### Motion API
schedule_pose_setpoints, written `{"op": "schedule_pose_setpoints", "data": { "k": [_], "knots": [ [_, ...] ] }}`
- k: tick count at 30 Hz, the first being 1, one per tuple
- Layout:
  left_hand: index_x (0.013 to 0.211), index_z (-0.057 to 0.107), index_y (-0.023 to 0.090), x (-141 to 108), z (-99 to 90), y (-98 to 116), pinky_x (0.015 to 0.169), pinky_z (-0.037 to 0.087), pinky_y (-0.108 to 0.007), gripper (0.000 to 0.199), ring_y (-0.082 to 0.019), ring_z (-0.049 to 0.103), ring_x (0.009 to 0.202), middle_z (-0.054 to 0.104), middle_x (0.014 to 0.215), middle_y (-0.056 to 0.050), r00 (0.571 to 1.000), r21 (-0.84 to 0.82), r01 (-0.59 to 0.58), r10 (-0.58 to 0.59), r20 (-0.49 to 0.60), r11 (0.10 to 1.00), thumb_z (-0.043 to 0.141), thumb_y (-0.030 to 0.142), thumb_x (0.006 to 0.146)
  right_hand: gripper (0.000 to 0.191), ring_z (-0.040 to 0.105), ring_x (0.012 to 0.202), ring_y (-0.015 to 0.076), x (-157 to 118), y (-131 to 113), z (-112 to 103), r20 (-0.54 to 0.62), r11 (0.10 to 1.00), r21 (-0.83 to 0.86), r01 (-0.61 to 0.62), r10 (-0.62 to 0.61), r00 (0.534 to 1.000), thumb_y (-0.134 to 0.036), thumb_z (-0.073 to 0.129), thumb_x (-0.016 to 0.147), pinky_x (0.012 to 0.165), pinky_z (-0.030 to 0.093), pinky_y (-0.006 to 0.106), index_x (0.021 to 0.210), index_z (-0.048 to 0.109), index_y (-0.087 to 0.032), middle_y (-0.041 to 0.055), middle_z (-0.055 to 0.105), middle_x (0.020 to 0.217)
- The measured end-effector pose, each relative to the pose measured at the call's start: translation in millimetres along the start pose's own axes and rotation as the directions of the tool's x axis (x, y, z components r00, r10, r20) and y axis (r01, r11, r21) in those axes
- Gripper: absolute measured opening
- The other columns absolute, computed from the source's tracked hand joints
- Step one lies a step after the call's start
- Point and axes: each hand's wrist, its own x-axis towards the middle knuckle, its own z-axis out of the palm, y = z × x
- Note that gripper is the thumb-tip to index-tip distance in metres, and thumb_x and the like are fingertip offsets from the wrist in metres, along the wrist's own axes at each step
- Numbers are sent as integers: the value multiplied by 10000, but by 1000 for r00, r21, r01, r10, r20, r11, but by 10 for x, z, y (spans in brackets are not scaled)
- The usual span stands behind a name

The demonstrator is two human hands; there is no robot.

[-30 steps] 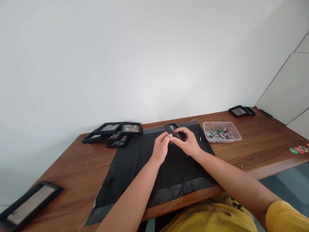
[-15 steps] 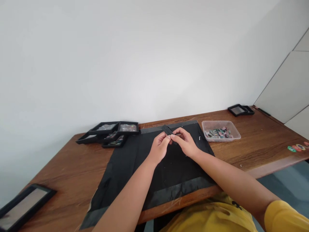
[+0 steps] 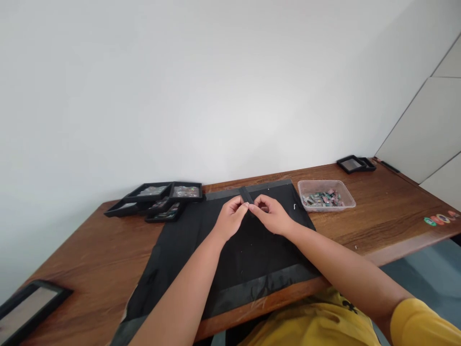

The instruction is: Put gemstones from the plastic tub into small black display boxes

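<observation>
My left hand (image 3: 231, 217) and my right hand (image 3: 270, 214) meet fingertip to fingertip over the black mat (image 3: 266, 245). A narrow dark strip (image 3: 246, 194) stands out from between them, pointing toward the wall. The thumbs and fingers of both hands are pinched together where they meet; what sits right at the fingertips is too small to make out. Behind my right hand, a clear plastic box (image 3: 351, 199) holds many small shiny coloured pieces (image 3: 326, 198).
Black frames (image 3: 187, 191) lie piled at the mat's back left corner. Another frame (image 3: 32, 307) is at the near left. Two small frames (image 3: 351, 164) lie at the back right. Round stickers (image 3: 442, 218) mark the right edge of the wooden table (image 3: 97, 264).
The view has shifted slightly, so things appear a little further left. My fingertips stay together, and the dark strip has turned a little more upright in view.
</observation>
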Motion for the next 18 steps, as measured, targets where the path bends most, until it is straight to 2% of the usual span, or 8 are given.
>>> {"op": "schedule_pose_setpoints", "data": {
  "k": [3, 7, 12, 18],
  "knots": [
    [554, 453, 230, 35, -64, -22, 534, 338, -252, 313, -111, 344, 521, 400, 505, 64, 999, 45, -20, 19, 33, 999, 627, 431, 720, 306, 475, 676, 148, -29, -13, 20, 42, 981, -184, 51, -44, 998, -387, 530, 988, 682, 386, 302, 734, 451, -237, -32, 507, 692],
    [559, 510, 222, 10, -112, -54, 550, 363, -267, 274, -131, 405, 548, 476, 539, 35, 998, 102, -48, 44, 41, 994, 615, 427, 707, 303, 469, 696, 153, -47, -70, -17, 141, 918, -361, 162, -117, 983, -295, 548, 992, 737, 346, 311, 729, 411, -231, -36, 492, 686],
    [506, 479, 221, -47, -134, -69, 518, 276, -268, 299, -122, 361, 514, 432, 495, 38, 998, 184, -60, 62, -7, 981, 618, 413, 688, 289, 484, 723, 156, -54, -98, -56, 197, 899, -398, 184, -112, 974, -240, 592, 973, 776, 328, 315, 757, 401, -229, -37, 505, 721],
    [516, 452, 225, -61, -97, -23, 528, 292, -275, 344, -130, 382, 529, 427, 511, 37, 998, 203, -56, 61, -17, 978, 604, 443, 734, 307, 473, 691, 146, -24, -130, -144, 236, 893, -380, 242, -159, 959, -289, 616, 962, 768, 342, 318, 729, 427, -224, -37, 521, 695]
  ]
}}
